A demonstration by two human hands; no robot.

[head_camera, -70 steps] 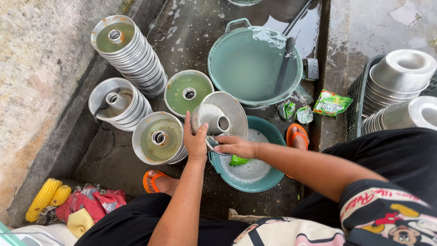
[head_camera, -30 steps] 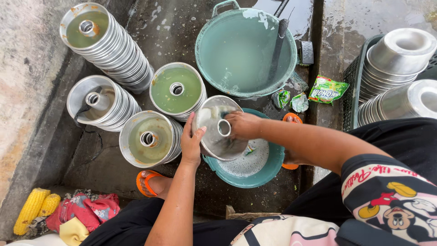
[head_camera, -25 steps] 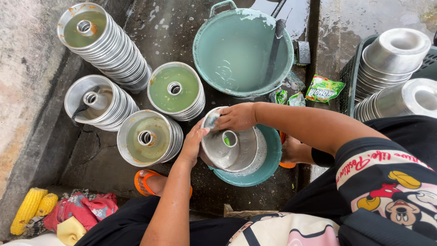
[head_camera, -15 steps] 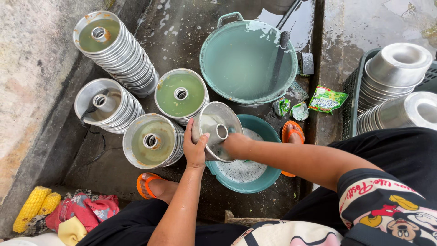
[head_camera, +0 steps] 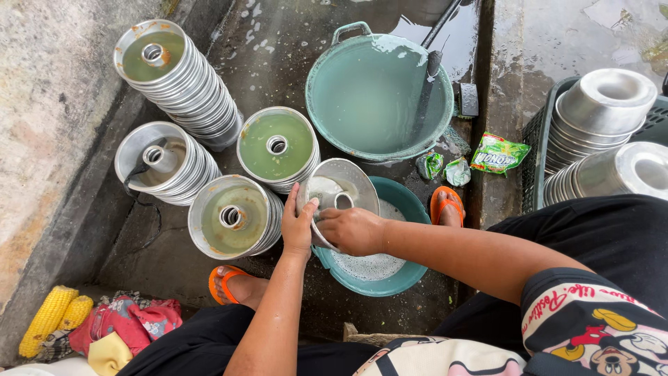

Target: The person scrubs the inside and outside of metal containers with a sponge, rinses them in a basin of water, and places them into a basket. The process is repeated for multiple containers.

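Left hand grips the rim of a shiny round aluminium ring mould w/ a centre tube, fingers curled over its left edge, mould tilted up on its side. Right hand closed in a loose fist against the mould's lower inner wall, just below the tube; can't tell what it's clutching, if anything. Mould sits over the small teal plastic basin, which has foamy, whitish water in the bottom.

Left of that: a stack of the same metal moulds, top one filled w/ murky greenish water, near the left hand. Behind it another stack w/ brighter green liquid. Two more stacks further left, one leaning long and slanted, one shorter w/ a dark scrap lying in it. All sit on wet, dark concrete floor.

Big teal plastic tub w/ handles behind, cloudy water, dark-handled utensil resting across its rim. Crumpled green sachets on the floor beside it. Right side: dark crate holding upturned smooth moulds. Orange rubber sandals on both feet. Bottom left: yellow corn cobs beside bunched red cloth.
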